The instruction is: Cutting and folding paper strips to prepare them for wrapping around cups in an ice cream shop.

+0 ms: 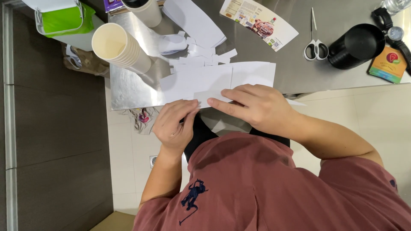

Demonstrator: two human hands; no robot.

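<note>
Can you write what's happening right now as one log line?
left hand: pinching white paper sheet edge | right hand: pressing flat on it | nearby: paper cup stack, scissors

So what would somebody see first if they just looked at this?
Probably the two hands at the near edge of the shiny metal table: the left hand and right hand both press on a sheet of white paper. Next, the stack of paper cups lying tipped over at the table's left end, and the scissors beside a stack of black lids on the right.
</note>
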